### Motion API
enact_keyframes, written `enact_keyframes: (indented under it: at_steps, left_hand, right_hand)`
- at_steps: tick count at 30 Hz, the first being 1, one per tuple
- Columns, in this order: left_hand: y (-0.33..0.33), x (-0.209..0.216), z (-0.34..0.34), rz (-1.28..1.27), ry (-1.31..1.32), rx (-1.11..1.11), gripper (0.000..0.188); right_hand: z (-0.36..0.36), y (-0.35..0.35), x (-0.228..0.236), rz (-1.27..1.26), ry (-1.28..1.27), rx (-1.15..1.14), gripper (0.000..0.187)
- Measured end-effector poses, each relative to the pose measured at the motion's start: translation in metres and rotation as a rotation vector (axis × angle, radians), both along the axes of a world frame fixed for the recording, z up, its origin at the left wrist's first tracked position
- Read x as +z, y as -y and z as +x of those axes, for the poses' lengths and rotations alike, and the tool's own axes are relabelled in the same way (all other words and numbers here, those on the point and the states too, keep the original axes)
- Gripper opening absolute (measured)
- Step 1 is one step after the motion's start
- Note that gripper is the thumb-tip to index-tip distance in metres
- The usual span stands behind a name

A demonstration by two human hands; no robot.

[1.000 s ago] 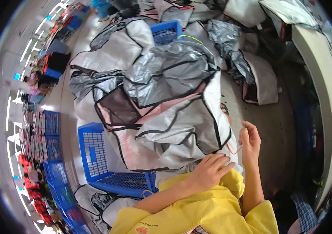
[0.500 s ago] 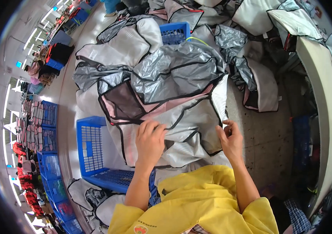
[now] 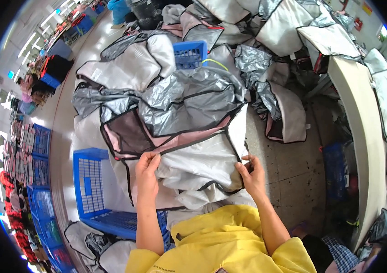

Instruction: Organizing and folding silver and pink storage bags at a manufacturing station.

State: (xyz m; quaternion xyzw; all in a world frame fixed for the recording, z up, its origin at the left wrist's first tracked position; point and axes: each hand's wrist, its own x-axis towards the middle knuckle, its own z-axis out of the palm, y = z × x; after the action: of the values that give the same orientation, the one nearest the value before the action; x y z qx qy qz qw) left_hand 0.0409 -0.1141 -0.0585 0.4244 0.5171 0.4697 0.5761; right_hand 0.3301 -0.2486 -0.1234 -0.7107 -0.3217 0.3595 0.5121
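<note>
A silver-and-pink fabric piece with black trim lies spread before us, just above the lap of our yellow shirt. Our left hand pinches its trimmed edge between thumb and fingers, near the lower corner of a dark mesh panel; our right hand pinches the black-bound edge on the other side, leaving a creased pale stretch between the two. Beyond them, we see crinkled silver lining bunched across the heap. Just beside the fabric at left stands a blue crate, tilted in our view, while a second, smaller-looking crate shows behind the pile. At right, past the bare floor, runs a long beige board; along the far left, we see stacked blue crates.
</note>
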Motion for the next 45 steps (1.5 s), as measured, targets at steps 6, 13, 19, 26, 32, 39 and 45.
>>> enact_keyframes:
  at_steps: [6, 13, 19, 26, 32, 39, 45]
  left_hand:
    - [-0.01, 0.007, 0.004, 0.025, -0.036, -0.029, 0.01]
    - [-0.031, 0.034, 0.016, 0.177, -0.247, -0.092, 0.01]
    - [-0.053, 0.041, 0.054, 0.49, -0.519, -0.088, 0.015]
    - [-0.006, 0.043, 0.061, 0.768, -0.36, 0.28, 0.011]
    - [0.099, -0.039, 0.006, 0.274, -0.402, 0.06, 0.027]
    - [0.073, -0.036, 0.001, 0.07, -0.497, -0.103, 0.018]
    - [-0.001, 0.069, 0.002, 0.227, -0.304, 0.116, 0.034]
  right_hand:
    - [-0.021, 0.024, 0.035, 0.165, 0.359, 0.073, 0.016]
    - [-0.072, 0.018, 0.033, 0.151, 0.515, 0.529, 0.02]
    - [-0.013, 0.054, 0.052, 0.247, -0.122, 0.306, 0.005]
    - [-0.002, 0.022, 0.012, 0.138, -0.86, -0.18, 0.034]
    - [-0.011, 0.014, 0.018, 0.078, -0.923, -0.222, 0.036]
    - [-0.004, 0.008, 0.034, 0.097, -0.83, -0.101, 0.041]
    - [0.014, 0.011, 0.024, 0.101, -0.853, -0.09, 0.043]
